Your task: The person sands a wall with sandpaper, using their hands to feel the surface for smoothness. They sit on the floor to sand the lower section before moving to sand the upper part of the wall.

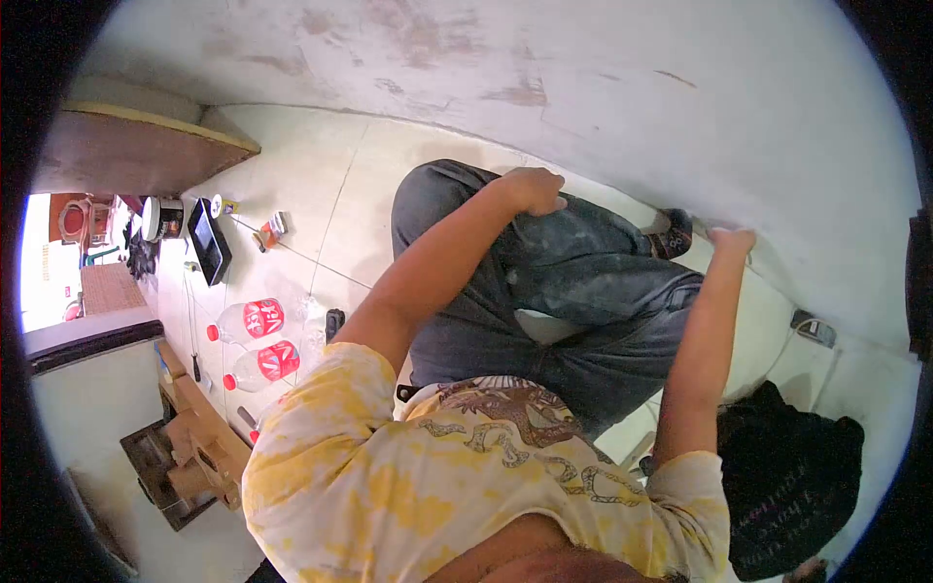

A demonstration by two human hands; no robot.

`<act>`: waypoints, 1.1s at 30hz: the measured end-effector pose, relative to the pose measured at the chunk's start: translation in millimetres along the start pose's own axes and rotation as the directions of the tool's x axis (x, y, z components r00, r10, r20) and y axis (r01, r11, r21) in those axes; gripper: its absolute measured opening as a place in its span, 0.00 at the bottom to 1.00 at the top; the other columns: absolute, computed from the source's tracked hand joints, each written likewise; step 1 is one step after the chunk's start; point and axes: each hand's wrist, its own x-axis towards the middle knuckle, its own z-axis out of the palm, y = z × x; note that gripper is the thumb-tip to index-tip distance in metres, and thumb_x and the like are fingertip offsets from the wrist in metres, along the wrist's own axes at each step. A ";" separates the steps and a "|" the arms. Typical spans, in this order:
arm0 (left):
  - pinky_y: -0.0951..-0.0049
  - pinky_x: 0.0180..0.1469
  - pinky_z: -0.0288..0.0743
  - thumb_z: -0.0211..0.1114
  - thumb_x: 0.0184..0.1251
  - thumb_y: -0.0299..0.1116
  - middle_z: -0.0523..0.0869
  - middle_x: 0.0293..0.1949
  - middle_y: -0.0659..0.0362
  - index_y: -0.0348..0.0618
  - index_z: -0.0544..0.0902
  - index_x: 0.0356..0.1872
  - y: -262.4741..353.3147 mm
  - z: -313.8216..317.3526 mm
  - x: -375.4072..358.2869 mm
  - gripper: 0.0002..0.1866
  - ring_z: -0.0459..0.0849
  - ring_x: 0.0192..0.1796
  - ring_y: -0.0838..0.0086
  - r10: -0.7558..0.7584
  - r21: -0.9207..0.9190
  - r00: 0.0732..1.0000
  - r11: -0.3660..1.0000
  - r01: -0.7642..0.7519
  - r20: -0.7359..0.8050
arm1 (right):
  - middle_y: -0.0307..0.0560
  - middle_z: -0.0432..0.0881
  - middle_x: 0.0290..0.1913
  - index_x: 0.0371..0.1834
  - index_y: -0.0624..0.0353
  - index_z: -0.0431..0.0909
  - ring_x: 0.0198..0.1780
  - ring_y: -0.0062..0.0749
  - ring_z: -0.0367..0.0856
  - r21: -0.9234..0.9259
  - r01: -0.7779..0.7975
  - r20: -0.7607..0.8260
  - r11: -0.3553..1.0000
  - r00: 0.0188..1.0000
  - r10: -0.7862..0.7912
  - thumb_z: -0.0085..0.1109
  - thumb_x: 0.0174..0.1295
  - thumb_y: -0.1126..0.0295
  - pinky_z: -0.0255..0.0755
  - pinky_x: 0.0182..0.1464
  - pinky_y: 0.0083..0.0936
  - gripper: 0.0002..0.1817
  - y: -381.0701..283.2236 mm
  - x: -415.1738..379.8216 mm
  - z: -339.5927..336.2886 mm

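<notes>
My left hand [536, 190] is above my bent knee in dark grey trousers [583, 243], close to the foot of the white wall [622, 97]. Its fingers are curled in, and whatever they may hold is hidden. My right hand [733, 241] is down at the wall's base, beside my foot in a dark patterned sock or shoe [671, 235]. Those fingers look closed together against the lower wall; anything inside them is too small to make out. Brownish patches and scuffs mark the wall surface in front of me.
Two clear bottles with red labels [264, 317] lie on the tiled floor [292, 155] at left. Beyond them are a black tray [207, 243], a bucket [162, 219] and a screwdriver-like tool [195, 367]. Cardboard [209, 437] lies lower left; black cloth [792, 476] and a socket box [813, 328] are at right.
</notes>
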 end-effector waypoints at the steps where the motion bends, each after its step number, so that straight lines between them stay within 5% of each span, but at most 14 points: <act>1: 0.49 0.58 0.72 0.55 0.69 0.52 0.84 0.48 0.40 0.35 0.77 0.53 1.5 4.4 -5.8 0.27 0.81 0.54 0.45 0.007 -0.017 0.999 1.000 -0.008 -0.049 | 0.48 0.61 0.76 0.75 0.56 0.59 0.76 0.47 0.58 -0.032 0.025 0.009 0.999 1.000 -0.024 0.25 0.72 0.51 0.47 0.77 0.49 0.33 -3.7 -18.5 13.8; 5: 0.48 0.59 0.71 0.54 0.69 0.53 0.83 0.49 0.39 0.36 0.76 0.56 41.2 6.6 -26.2 0.28 0.81 0.55 0.45 0.036 -0.010 0.994 0.999 -0.037 -0.103 | 0.46 0.62 0.76 0.75 0.55 0.60 0.76 0.45 0.59 -0.034 -0.004 -0.015 0.999 1.000 0.003 0.22 0.72 0.49 0.45 0.77 0.49 0.34 -11.7 -35.6 32.1; 8: 0.49 0.63 0.68 0.53 0.69 0.56 0.81 0.53 0.40 0.37 0.76 0.59 50.2 38.1 -23.3 0.31 0.79 0.58 0.48 0.141 0.191 0.983 0.975 -0.117 -0.118 | 0.48 0.65 0.73 0.73 0.55 0.61 0.73 0.45 0.62 0.191 -0.133 -0.026 0.972 0.990 0.141 0.33 0.71 0.48 0.54 0.76 0.46 0.33 2.6 48.4 -38.8; 13: 0.52 0.63 0.69 0.55 0.68 0.58 0.81 0.53 0.44 0.40 0.80 0.56 33.3 32.9 -2.9 0.31 0.79 0.57 0.49 0.171 0.059 0.980 0.984 -0.166 -0.104 | 0.48 0.68 0.72 0.73 0.53 0.63 0.73 0.45 0.63 -0.114 -0.259 -0.087 0.959 0.964 0.250 0.37 0.71 0.47 0.54 0.75 0.46 0.32 -8.5 15.7 -3.8; 17: 0.54 0.61 0.71 0.59 0.66 0.57 0.83 0.52 0.44 0.41 0.81 0.55 20.2 14.4 -10.8 0.30 0.80 0.57 0.50 0.231 -0.083 0.973 0.970 -0.229 0.005 | 0.46 0.68 0.72 0.73 0.52 0.63 0.73 0.46 0.63 0.057 -0.035 0.106 0.998 0.994 0.028 0.29 0.72 0.46 0.55 0.73 0.54 0.33 -16.4 -24.6 9.1; 21: 0.54 0.59 0.72 0.59 0.67 0.55 0.84 0.51 0.45 0.41 0.82 0.52 5.5 -46.7 -36.4 0.27 0.81 0.56 0.51 -0.008 -0.012 0.999 1.000 0.008 0.041 | 0.47 0.69 0.71 0.73 0.53 0.63 0.72 0.48 0.63 0.129 0.004 -0.042 0.992 0.999 0.001 0.32 0.72 0.47 0.57 0.72 0.55 0.32 -6.7 -9.9 12.3; 24: 0.53 0.59 0.72 0.58 0.67 0.54 0.84 0.50 0.42 0.37 0.84 0.46 -30.1 -45.8 -25.7 0.26 0.81 0.56 0.50 -0.162 -0.010 0.972 0.987 0.163 -0.172 | 0.48 0.69 0.71 0.73 0.53 0.63 0.72 0.48 0.64 0.139 -0.036 -0.115 0.990 0.992 0.053 0.30 0.72 0.47 0.57 0.72 0.55 0.32 5.2 22.9 -9.6; 30: 0.56 0.63 0.71 0.56 0.68 0.57 0.83 0.54 0.41 0.37 0.83 0.52 -34.8 -31.6 -8.5 0.30 0.79 0.59 0.49 -0.169 -0.008 0.985 0.986 0.169 0.034 | 0.49 0.69 0.70 0.72 0.55 0.64 0.71 0.49 0.66 0.060 -0.011 -0.131 0.998 0.991 0.019 0.27 0.73 0.47 0.58 0.72 0.55 0.33 8.9 21.5 -18.8; 33: 0.56 0.64 0.70 0.54 0.69 0.59 0.81 0.57 0.42 0.37 0.82 0.55 -30.4 -31.5 -12.1 0.32 0.78 0.61 0.50 -0.241 0.140 0.959 0.965 0.220 0.152 | 0.50 0.69 0.70 0.72 0.55 0.65 0.71 0.48 0.66 0.046 0.016 -0.099 0.999 0.995 -0.011 0.25 0.73 0.48 0.59 0.71 0.54 0.33 -1.8 -5.4 -6.8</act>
